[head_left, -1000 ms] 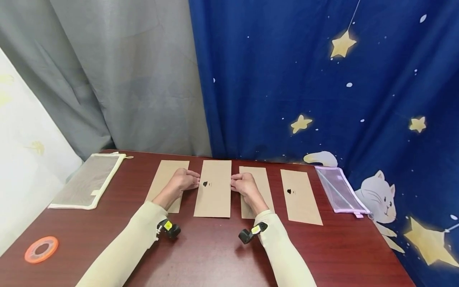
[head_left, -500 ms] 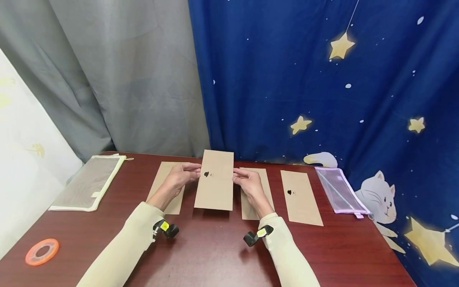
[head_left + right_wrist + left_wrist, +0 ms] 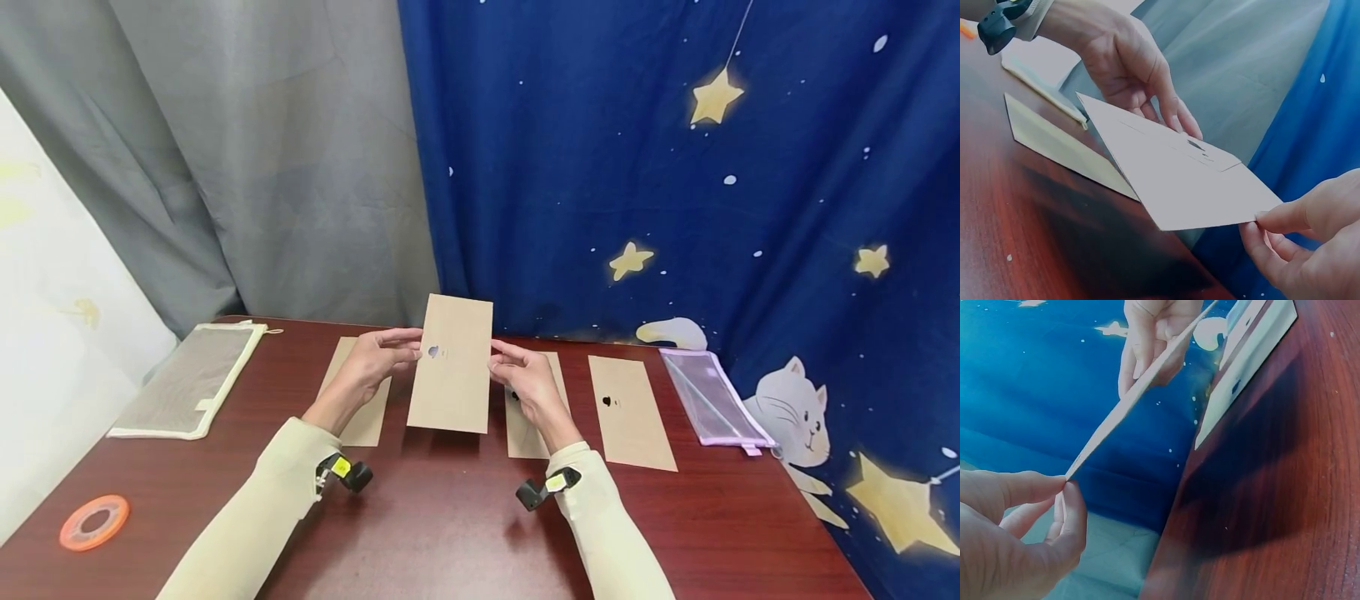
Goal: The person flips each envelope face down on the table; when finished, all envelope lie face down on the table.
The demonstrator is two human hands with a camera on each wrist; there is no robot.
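A tan paper envelope (image 3: 452,383) with a small black hat print is held up off the table, tilted with its far end raised. My left hand (image 3: 372,364) pinches its left edge between thumb and fingers, as the left wrist view shows. On the opposite edge my right hand (image 3: 527,382) pinches it too; in the right wrist view the thumb (image 3: 1282,219) lies on the top face. A flap line (image 3: 1229,166) shows on the envelope there. Beneath my left hand lies another envelope (image 3: 367,423), and a further envelope (image 3: 527,437) lies under my right hand, partly covered by it.
One more tan envelope (image 3: 633,417) lies to the right, beside a lilac mesh zip pouch (image 3: 712,398). A pale yellow mesh pouch (image 3: 191,379) is at the back left. An orange ring-shaped roll (image 3: 94,522) sits near the left edge. Curtains (image 3: 322,167) hang behind the table (image 3: 435,533).
Both hands have lifted the middle envelope from near the table, its far end rising and tilting up. The hat print on the envelope under my right hand has come into view.
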